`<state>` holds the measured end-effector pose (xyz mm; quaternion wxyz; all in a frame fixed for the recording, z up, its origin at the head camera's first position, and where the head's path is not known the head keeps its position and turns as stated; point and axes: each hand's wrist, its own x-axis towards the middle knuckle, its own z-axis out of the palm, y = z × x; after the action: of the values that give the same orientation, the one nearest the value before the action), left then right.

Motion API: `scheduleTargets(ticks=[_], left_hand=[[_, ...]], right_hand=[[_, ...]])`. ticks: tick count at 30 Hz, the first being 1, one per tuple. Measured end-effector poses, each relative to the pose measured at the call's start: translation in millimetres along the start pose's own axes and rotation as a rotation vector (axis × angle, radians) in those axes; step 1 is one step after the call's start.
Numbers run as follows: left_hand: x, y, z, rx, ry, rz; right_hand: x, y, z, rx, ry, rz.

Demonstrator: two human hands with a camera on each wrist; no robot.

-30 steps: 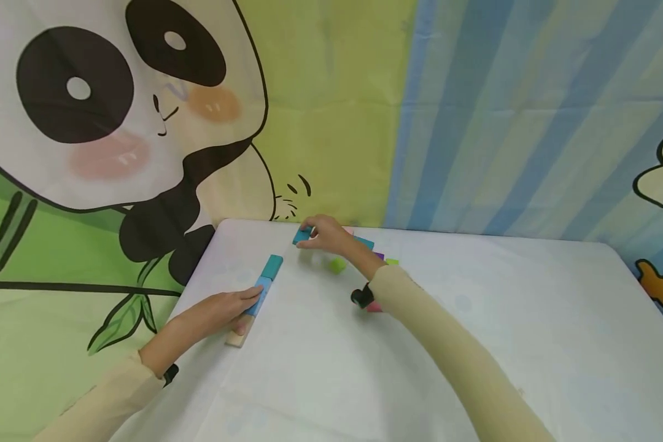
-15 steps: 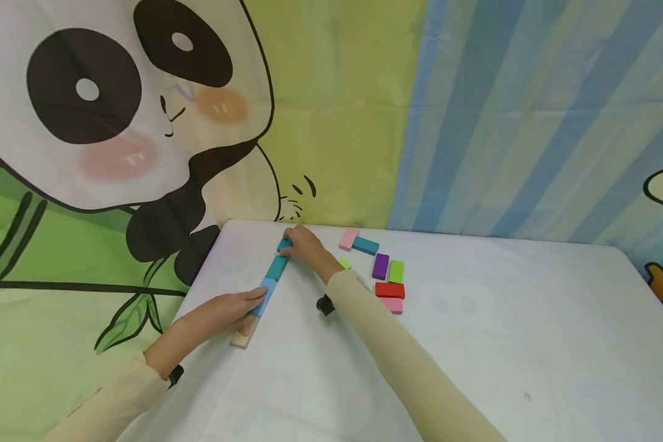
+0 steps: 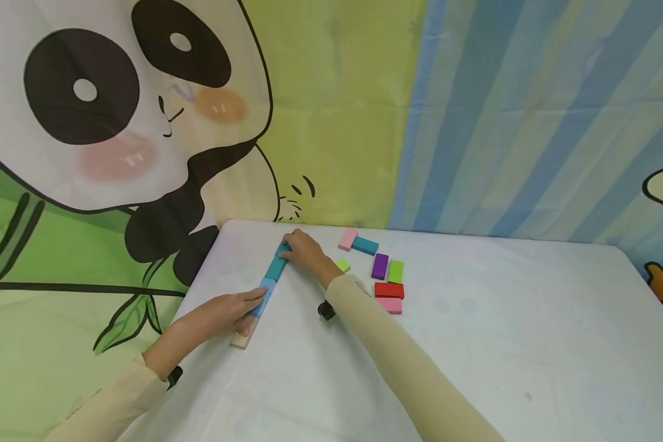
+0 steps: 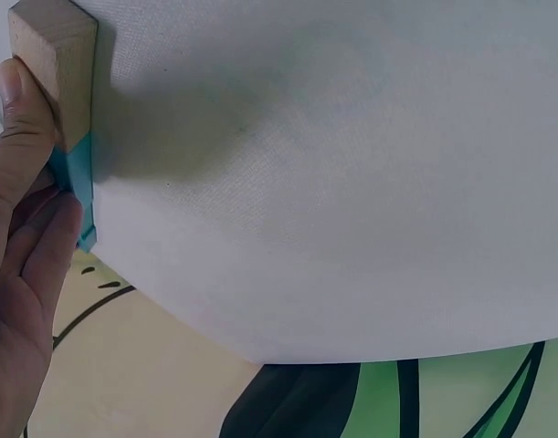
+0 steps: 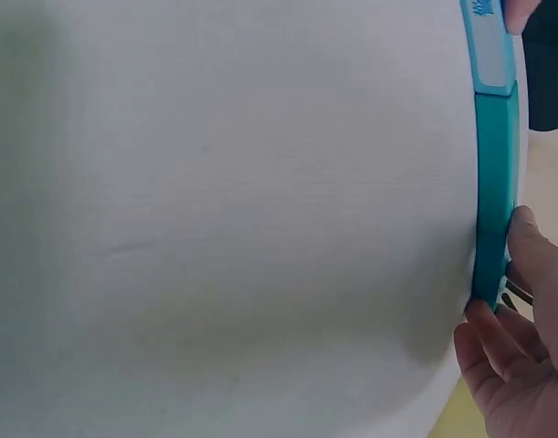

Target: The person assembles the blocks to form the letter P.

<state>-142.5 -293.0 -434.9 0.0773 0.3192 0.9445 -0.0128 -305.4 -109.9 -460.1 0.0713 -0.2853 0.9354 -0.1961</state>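
in the head view, left of centre in the frame, four blocks are lying end to end in a slanting row: one dark teal block (image 5: 490, 260), one teal block (image 3: 275, 269), one light blue block (image 5: 490, 55) and one plain wooden block (image 4: 70, 78), which is sitting lowest. the right hand (image 3: 309, 253) is pinching the dark teal block at the row's upper end; the left hand (image 3: 226, 310) is resting with fingers extended against the light blue block, its thumb touching the wooden one. seven more are lying near the centre: two pink blocks (image 3: 348, 239), two lime green blocks (image 3: 395, 271), one purple block (image 3: 380, 266), one red block (image 3: 389, 290) and one blue block (image 3: 365, 246). one white worktop (image 3: 475, 337) is carrying all eleven. behind it, one printed backdrop (image 3: 342, 110) is showing one large panda (image 3: 116, 190) at upper left and blue stripes (image 3: 458, 110) at upper right.
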Motion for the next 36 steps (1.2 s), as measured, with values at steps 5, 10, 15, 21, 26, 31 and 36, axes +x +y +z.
scheduleTargets(ticks=[5,10,15,21,26,31,36], left_hand=[[-0.7,-1.0,0.6,0.023,0.018,0.020],[-1.4,-1.4,0.7,0.033,0.033,0.027],[-2.9,-2.0,3.2,0.043,0.047,0.038],[-4.7,-3.0,6.6,0.021,0.066,0.040],[-5.6,-1.1,5.8,-0.020,0.042,0.020],[-5.6,-0.4,2.8,-0.028,0.034,0.009],[-3.3,-1.2,1.6,-0.007,0.029,0.023]], right_hand=[[-3.9,0.0,-0.5,-0.032,-0.015,-0.024],[-4.3,-0.2,0.4,-0.062,-0.005,-0.028],[-8.0,2.1,1.0,-0.169,-0.003,-0.057],[-39.5,43.1,-42.3,-0.173,-0.016,-0.132],[-83.9,111.3,-74.9,-0.228,-0.036,-0.105],[-115.9,152.2,-81.8,-0.236,-0.079,-0.049],[-117.8,154.7,-83.7,-0.194,-0.104,-0.060]])
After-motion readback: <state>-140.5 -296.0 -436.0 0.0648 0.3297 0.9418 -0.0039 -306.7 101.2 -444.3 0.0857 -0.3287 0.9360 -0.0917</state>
